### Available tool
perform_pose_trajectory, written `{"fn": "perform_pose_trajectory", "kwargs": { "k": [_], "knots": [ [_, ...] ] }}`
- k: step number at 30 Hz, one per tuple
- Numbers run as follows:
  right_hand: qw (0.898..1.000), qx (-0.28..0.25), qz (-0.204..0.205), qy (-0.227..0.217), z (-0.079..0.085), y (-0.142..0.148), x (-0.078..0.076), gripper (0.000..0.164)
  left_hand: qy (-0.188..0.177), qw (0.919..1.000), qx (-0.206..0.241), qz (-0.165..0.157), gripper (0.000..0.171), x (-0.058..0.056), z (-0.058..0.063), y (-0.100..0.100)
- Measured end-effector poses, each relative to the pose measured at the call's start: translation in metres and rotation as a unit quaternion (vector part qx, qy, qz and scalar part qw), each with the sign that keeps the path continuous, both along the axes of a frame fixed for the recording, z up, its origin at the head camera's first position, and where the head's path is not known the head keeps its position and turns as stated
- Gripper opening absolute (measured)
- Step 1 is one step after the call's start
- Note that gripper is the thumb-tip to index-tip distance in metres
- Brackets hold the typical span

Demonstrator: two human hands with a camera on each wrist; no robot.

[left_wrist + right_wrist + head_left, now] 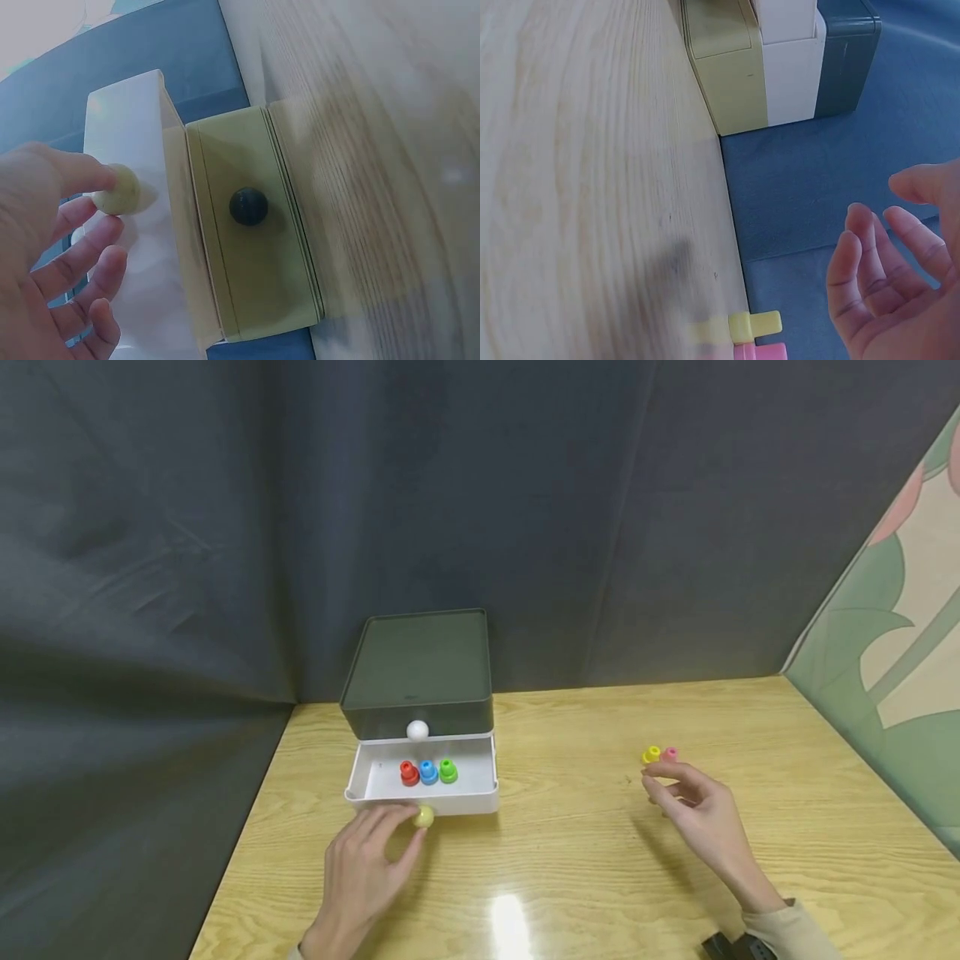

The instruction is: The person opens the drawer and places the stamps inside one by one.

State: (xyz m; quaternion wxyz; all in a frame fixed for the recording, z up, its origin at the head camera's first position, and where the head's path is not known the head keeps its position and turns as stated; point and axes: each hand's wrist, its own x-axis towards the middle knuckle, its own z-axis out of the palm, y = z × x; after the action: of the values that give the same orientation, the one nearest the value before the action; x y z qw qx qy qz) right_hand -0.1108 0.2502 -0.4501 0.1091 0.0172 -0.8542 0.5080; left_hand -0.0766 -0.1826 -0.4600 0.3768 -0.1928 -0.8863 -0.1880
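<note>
My left hand (363, 864) pinches the pale yellow knob (423, 816) on the front of the white drawer (472, 806) between thumb and forefinger. That drawer stands pulled out, and a red peg (408, 774), a blue peg (428, 772) and a green peg (447, 771) stand in a row inside. My right hand (701, 818) hovers over the table to the right, fingers loosely bent and holding nothing. Just beyond its fingertips are a yellow peg (652, 755) and a pink peg (670, 754), side by side on the wood.
The small drawer cabinet (427, 660) has a dark green top tier with a white knob (417, 730). Below the white drawer, a shut yellow drawer (259, 262) has a dark knob (248, 206). A dark curtain (525, 527) hangs behind the table, and patterned fabric (892, 635) borders the right side.
</note>
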Motion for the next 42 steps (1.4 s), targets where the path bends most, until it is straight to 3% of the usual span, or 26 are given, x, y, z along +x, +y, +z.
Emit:
{"fn": "perform_pose_trajectory", "kwargs": {
  "k": [18, 31, 36, 42],
  "knots": [
    [1.000, 0.007, -0.003, 0.028, -0.007, 0.018, -0.006, 0.033, -0.030, 0.9988, 0.032, 0.020, 0.029, -0.030, -0.006, -0.003],
    [1.000, 0.026, -0.004, 0.014, -0.004, 0.032, -0.016, 0.035, -0.106, 0.9874, 0.085, 0.081, 0.023, -0.047, -0.009, 0.002],
    [0.999, 0.030, -0.003, 0.016, -0.004, 0.032, -0.017, 0.035, -0.117, 0.9840, 0.094, 0.096, 0.021, -0.053, -0.009, 0.003],
    [0.999, 0.031, -0.001, 0.014, -0.005, 0.034, -0.017, 0.034, -0.120, 0.9835, 0.099, 0.092, 0.021, -0.060, -0.011, 0.004]
  ]
}}
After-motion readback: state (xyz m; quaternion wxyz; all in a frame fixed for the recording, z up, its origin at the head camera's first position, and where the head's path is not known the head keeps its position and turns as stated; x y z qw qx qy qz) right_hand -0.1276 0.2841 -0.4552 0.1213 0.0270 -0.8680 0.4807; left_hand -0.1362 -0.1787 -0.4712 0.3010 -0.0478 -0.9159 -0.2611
